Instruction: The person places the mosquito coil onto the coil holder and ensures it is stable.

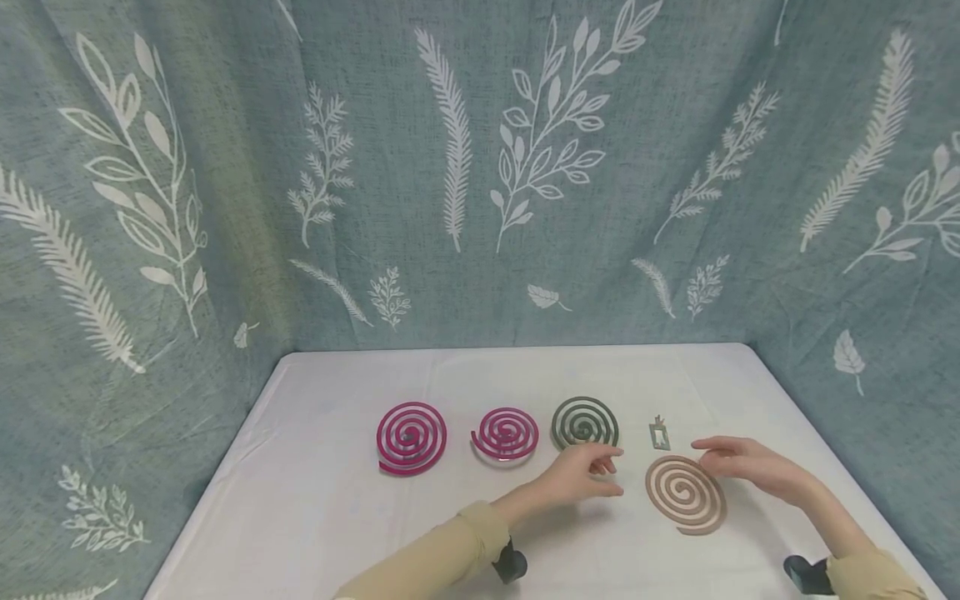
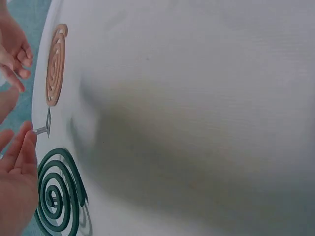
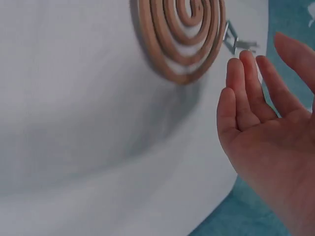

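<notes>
In the head view my left hand [image 1: 572,478] hovers in front of a dark green mosquito coil [image 1: 583,430], thumb and fingers apart with nothing between them. My right hand [image 1: 759,468] is at the upper right edge of a tan mosquito coil [image 1: 683,494], its fingers overlapping the rim in this view. The right wrist view shows that palm [image 3: 278,142] bare, fingers loosely extended beside the coil. Behind the tan coil is a small metal coil stand [image 1: 659,422] with an upright tab. A bit of metal shows at the green coil's centre in the left wrist view.
Two magenta mosquito coils, one at far left [image 1: 412,437] and one left of the green coil [image 1: 506,433], form a row with it. All lie over a white-covered table [image 1: 300,500]. A leaf-patterned blue-green curtain [image 1: 480,292] encloses the back and sides.
</notes>
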Tool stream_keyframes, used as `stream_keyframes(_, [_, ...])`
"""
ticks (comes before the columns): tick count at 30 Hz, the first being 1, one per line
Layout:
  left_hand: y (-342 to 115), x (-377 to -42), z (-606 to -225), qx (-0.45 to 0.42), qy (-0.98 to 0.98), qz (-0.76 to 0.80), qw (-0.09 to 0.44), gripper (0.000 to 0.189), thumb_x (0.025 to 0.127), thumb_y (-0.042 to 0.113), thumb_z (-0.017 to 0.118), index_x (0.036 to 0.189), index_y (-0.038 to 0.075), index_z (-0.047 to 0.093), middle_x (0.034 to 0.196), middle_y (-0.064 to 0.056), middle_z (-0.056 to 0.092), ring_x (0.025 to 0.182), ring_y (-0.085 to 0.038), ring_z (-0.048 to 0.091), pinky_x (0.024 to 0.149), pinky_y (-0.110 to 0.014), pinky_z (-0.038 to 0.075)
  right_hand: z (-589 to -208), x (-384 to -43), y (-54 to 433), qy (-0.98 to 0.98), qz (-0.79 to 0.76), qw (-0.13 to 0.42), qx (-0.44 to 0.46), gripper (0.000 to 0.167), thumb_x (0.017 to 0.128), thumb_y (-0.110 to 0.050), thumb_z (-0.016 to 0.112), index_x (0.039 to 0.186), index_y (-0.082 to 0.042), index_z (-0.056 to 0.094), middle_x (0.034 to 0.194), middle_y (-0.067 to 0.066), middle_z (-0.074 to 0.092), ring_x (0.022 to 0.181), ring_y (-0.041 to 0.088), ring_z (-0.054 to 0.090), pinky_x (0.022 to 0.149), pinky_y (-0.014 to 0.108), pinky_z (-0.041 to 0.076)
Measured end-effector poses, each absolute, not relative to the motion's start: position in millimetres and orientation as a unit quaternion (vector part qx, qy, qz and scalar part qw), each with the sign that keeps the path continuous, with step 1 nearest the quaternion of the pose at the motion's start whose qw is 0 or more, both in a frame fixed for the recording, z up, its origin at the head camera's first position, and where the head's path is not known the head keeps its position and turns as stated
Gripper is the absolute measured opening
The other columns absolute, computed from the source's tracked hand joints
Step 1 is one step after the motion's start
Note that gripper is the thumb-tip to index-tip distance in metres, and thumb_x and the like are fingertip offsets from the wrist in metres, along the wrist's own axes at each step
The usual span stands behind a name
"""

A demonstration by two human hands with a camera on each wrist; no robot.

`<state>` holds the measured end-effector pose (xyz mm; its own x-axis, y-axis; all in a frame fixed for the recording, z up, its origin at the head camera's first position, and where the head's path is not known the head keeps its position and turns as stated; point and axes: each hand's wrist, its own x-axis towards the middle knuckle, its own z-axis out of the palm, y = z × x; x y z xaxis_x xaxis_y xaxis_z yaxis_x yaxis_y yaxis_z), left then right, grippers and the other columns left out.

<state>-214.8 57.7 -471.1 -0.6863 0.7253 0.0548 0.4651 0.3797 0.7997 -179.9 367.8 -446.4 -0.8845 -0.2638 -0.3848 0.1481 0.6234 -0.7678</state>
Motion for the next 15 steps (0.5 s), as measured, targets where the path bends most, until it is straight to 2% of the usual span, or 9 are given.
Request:
stream_keyframes(4, [67, -217, -472, 0.390, 0.818, 0.388, 0.166, 0.054, 0.081, 0.020, 0.075, 0.130, 0.005, 0.056, 0.103, -0.005, 0.068, 0.091, -0.007, 0.061, 0.081, -0.012, 0.047, -446, -178, 379, 0.880, -0.414, 0.233, -0.021, 0.056, 0.092, -0.024, 0.057, 0.133, 0.012, 0.043, 0.109, 0.014, 0.064, 0.099, 0.013, 0.056, 0.087, 0.038, 0.047])
stream_keyframes(11, [82, -218, -473, 0.416, 0.833, 0.328, 0.158, 0.054, 0.080, 0.023, 0.075, 0.128, 0.006, 0.057, 0.103, -0.002, 0.068, 0.091, -0.006, 0.061, 0.077, -0.009, 0.045, -450, -176, 385, 0.892, -0.387, 0.234, 0.009, 0.053, 0.088, -0.019, 0.061, 0.129, 0.012, 0.047, 0.108, 0.014, 0.063, 0.098, 0.020, 0.058, 0.088, 0.047, 0.049])
stream_keyframes(15, [90, -217, -475, 0.426, 0.842, 0.297, 0.148, 0.053, 0.080, 0.025, 0.076, 0.127, 0.006, 0.058, 0.102, -0.001, 0.069, 0.091, -0.005, 0.061, 0.077, -0.009, 0.045, -454, -177, 387, 0.894, -0.384, 0.231, 0.009, 0.051, 0.086, -0.014, 0.062, 0.127, 0.012, 0.049, 0.105, 0.013, 0.064, 0.095, 0.018, 0.059, 0.085, 0.042, 0.051])
